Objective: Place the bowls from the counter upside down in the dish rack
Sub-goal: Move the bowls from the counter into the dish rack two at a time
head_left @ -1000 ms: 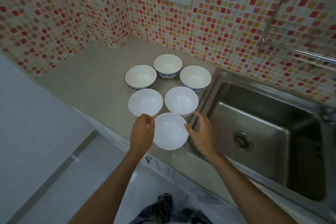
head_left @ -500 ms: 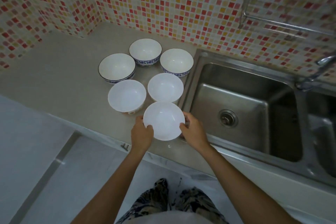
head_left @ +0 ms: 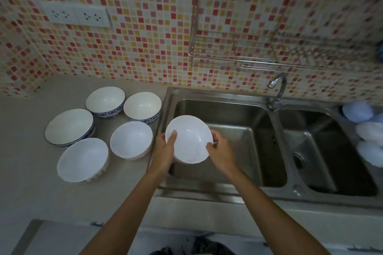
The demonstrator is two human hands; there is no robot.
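You hold a plain white bowl (head_left: pixel 189 139) in both hands over the left edge of the left sink basin (head_left: pixel 230 147), its mouth up and tipped slightly toward you, nothing inside it. Your left hand (head_left: pixel 164 151) clamps its rim at nine o'clock, thumb lying inside the bowl and fingers under it. Your right hand (head_left: pixel 220 151) pinches the rim at three o'clock, thumb on the lip, the other fingers behind the wall.

Five more bowls stand mouth up on the beige counter (head_left: pixel 31 172), all to the bowl's nine o'clock, and every one is empty. Nearest you is a large white bowl (head_left: pixel 83 159); just beside it at two o'clock stands a smaller white bowl (head_left: pixel 131 139), close to the sink's rim. Behind them are three with blue patterned outsides: a wide blue-rimmed bowl (head_left: pixel 69 126) at far left, a second blue-patterned bowl (head_left: pixel 105 100) at the back, and a third blue-patterned bowl (head_left: pixel 142 106) just right of it. Neighbours in the cluster sit touching or nearly so.

The left basin holds nothing you can make out; the right basin (head_left: pixel 335 151) shows only its drain. A faucet (head_left: pixel 276 91) rises between the two basins at the back. At twelve o'clock, on the tiled wall, hangs the wire dish rack (head_left: pixel 248 62), too blurred to say whether anything sits in it. Pale rounded shapes (head_left: pixel 369 132) lie at the far right edge, too blurred to name.
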